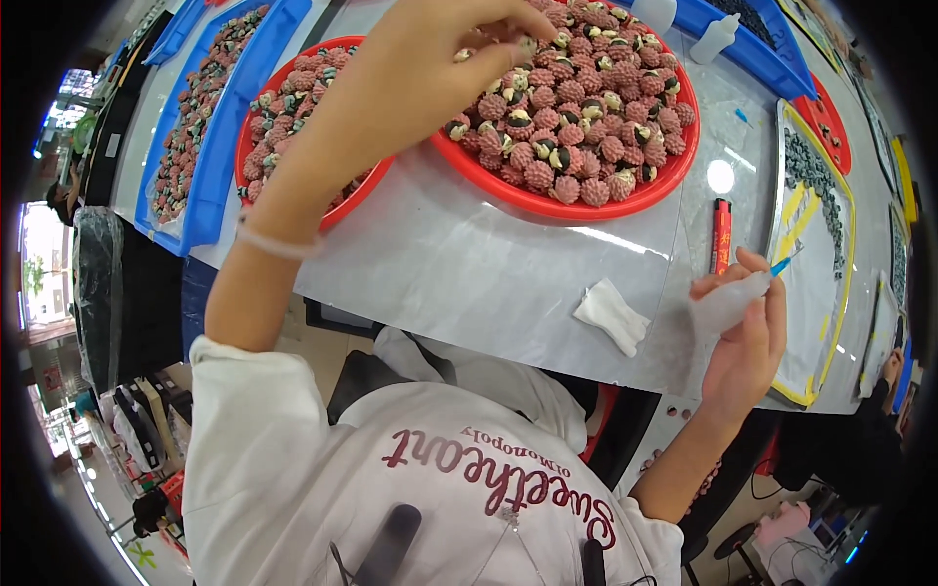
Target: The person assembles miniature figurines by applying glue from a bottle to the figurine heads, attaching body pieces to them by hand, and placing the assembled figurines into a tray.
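Note:
My left hand (pixel 459 59) reaches over a round red tray (pixel 586 212) heaped with small pink, bumpy pieces (pixel 576 127) that carry cream and black parts. Its thumb and forefinger curl toward each other among the pieces; whatever lies between the tips is too small to make out. Over the table's right part, my right hand (pixel 747 342) is closed round a small translucent white squeeze bottle (pixel 728 305). The bottle's blue needle tip (pixel 781 266) points up and to the right, apart from the tray.
Another red tray (pixel 244 146) and a blue bin (pixel 210 195) of similar pieces stand left. A crumpled white tissue (pixel 613 314) and red marker-like stick (pixel 721 236) lie near my right hand. Beyond are a yellow-edged board (pixel 796 337) with small dark pieces and a white bottle (pixel 716 39).

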Tool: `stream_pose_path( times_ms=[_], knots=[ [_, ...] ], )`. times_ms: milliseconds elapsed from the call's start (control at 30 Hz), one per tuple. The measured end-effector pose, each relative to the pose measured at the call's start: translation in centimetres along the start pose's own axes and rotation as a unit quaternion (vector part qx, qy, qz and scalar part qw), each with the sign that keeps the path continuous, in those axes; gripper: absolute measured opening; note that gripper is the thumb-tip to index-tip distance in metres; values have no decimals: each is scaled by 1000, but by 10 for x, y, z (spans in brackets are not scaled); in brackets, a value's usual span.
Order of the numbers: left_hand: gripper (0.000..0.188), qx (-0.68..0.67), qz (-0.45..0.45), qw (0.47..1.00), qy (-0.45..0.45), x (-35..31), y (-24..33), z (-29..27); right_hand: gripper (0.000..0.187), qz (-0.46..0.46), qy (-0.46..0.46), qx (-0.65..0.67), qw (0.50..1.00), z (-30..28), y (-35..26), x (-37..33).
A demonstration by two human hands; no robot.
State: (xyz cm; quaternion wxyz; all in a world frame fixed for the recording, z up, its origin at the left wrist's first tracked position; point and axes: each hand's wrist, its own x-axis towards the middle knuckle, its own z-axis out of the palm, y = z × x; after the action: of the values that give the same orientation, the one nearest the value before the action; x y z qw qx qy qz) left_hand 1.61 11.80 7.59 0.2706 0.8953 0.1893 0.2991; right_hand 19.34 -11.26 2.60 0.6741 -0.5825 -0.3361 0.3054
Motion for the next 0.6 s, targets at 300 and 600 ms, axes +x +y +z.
stream_pose_path(
  times_ms=[300, 600],
  knots=[
    [28, -597, -259, 759, 3, -95, 41, 62, 56, 23, 12, -82, 996, -4, -12, -7],
    [35, -627, -276, 728, -9, -108, 40, 83, 48, -18, -78, -113, 990, 4, -22, -6]
  ],
)
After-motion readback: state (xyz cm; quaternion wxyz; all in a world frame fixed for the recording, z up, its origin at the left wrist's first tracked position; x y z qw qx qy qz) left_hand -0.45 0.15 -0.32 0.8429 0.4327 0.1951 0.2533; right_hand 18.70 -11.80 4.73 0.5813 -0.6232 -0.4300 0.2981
